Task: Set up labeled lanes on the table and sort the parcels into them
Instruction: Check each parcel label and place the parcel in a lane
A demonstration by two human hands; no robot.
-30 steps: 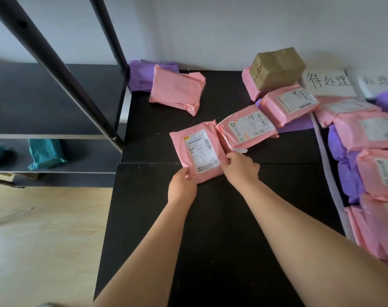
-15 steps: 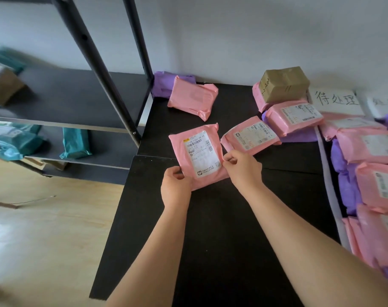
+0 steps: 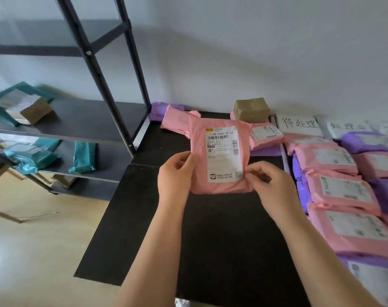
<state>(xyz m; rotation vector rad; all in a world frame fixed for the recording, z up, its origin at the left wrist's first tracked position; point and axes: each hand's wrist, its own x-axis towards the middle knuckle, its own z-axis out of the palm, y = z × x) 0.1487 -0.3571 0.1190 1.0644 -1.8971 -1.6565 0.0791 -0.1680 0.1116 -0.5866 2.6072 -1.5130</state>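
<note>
A pink plastic mailer parcel point(image 3: 219, 156) is held up off the black table point(image 3: 210, 240), over its middle, between both hands. It stands nearly upright. Its long axis runs from bottom to top, its upper edge is toward the far wall, and its white shipping label point(image 3: 223, 151) faces the person, printed right way up with "E004" legible.

The left hand point(image 3: 175, 173) grips the parcel's left edge, thumb on the front and fingers curled behind. The right hand point(image 3: 270, 187) pinches the lower right corner with curled fingers.

A second ago the parcel lay flat on the table with its top leaning left, and both hands were at its near edge. Half a second ago it was just coming up. It is now lifted clear and squared up, covering the pink parcel that lay beside it.

At the far edge sit a brown cardboard box point(image 3: 251, 109) and another pink mailer point(image 3: 177, 118). To the right, handwritten white paper signs point(image 3: 299, 125) head rows of pink and purple parcels point(image 3: 339, 191). On the left, a black metal shelving rack point(image 3: 95, 63) holds teal parcels point(image 3: 82, 157).
</note>
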